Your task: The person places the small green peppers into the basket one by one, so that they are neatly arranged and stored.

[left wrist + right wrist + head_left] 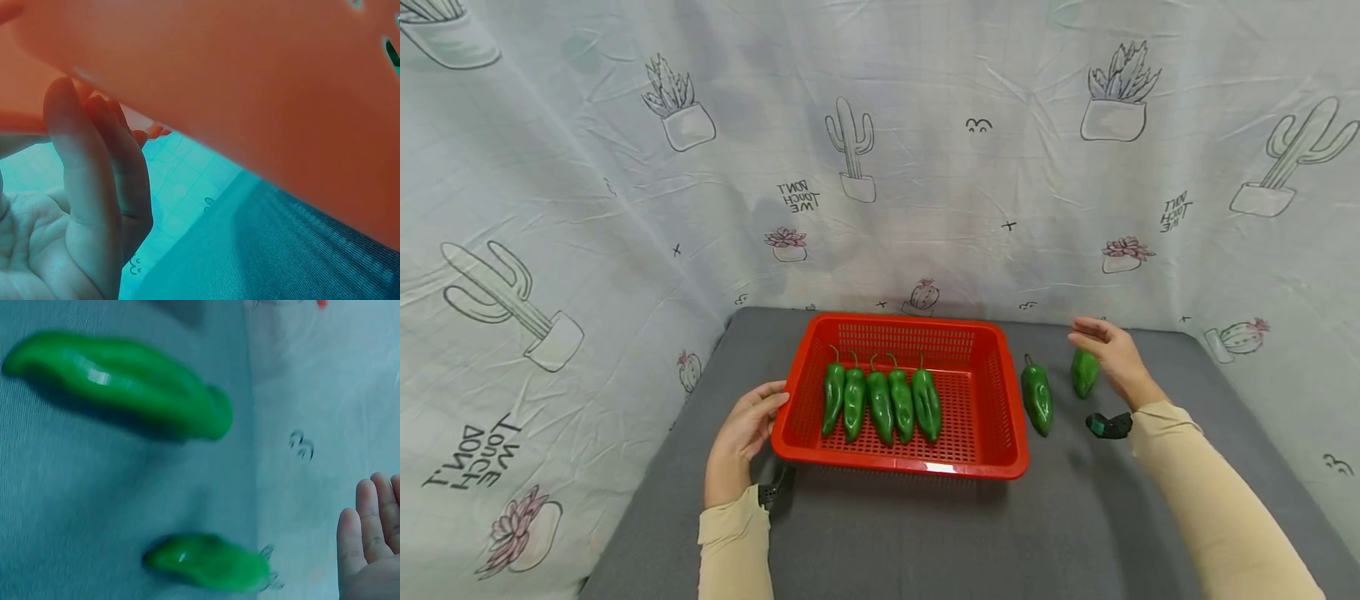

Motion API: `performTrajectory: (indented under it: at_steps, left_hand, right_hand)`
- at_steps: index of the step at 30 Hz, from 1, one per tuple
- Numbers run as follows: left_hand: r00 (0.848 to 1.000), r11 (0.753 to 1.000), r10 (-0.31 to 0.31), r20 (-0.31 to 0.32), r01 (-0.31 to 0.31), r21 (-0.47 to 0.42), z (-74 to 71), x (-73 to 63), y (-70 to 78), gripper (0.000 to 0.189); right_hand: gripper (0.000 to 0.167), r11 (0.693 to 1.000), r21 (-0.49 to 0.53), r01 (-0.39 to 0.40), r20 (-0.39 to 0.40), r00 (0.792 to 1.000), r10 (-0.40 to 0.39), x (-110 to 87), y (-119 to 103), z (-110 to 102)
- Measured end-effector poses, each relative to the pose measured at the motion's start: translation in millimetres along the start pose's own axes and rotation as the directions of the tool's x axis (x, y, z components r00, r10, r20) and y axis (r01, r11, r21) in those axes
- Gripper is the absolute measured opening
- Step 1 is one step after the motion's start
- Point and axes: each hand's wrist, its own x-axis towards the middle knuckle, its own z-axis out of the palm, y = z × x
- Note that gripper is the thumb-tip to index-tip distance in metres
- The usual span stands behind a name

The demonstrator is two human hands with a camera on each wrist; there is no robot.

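A red plastic basket [901,458] holds several green peppers [880,407] lying side by side, stems toward the far wall. My left hand [747,427] grips the basket's left rim, and in the left wrist view its fingers [87,169] reach up under that rim. Right of the basket, one green pepper [1037,397] lies on the table. A second loose pepper [1084,375] is farther right, partly covered by my right hand [1108,357]. That hand hovers with fingers extended and holds nothing. Both loose peppers appear in the right wrist view, apart from the fingers.
The grey table [880,542] is enclosed at the back and sides by a pale curtain [925,242] printed with cacti. A dark wrist camera [1108,426] hangs beside the right wrist, another [777,492] by the left.
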Motion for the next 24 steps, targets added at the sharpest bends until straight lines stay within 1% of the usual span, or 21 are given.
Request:
performTrajectory:
  at_steps: [3,7,12,17,21,24]
  left_hand:
    - [1.000,1.000,-0.007,-0.006,0.007,0.000,0.5,-0.1,0.2,0.017]
    - [1.000,1.000,-0.016,-0.013,0.016,0.004,1.2,-0.1,-0.1,0.016]
    - [1.000,1.000,-0.012,-0.003,0.012,0.000,1.5,0.7,-0.5,0.017]
    - [1.000,1.000,-0.009,-0.007,0.009,0.001,1.6,0.4,-0.3,0.017]
    - [1.000,1.000,-0.017,-0.014,0.018,0.008,0.7,0.4,-0.8,0.017]
    - [0.999,1.000,-0.023,-0.023,0.024,0.018,0.1,0.0,-1.2,0.016]
  right_hand:
    - [0.073,0.999,-0.027,-0.035,-0.020,0.999,0.034,1.0,9,-6]
    - [0.072,0.996,-0.055,-0.075,-0.049,0.996,0.072,1.7,21,-10]
    - [0.068,0.992,-0.055,-0.113,-0.077,0.991,0.108,1.6,33,-11]
    - [0.068,0.990,-0.062,-0.123,-0.089,0.989,0.118,2.0,46,-13]
    - [0.069,0.982,-0.102,-0.157,-0.099,0.984,0.147,2.6,54,-13]
    - [0.071,0.974,-0.138,-0.178,-0.087,0.982,0.167,3.2,59,-13]
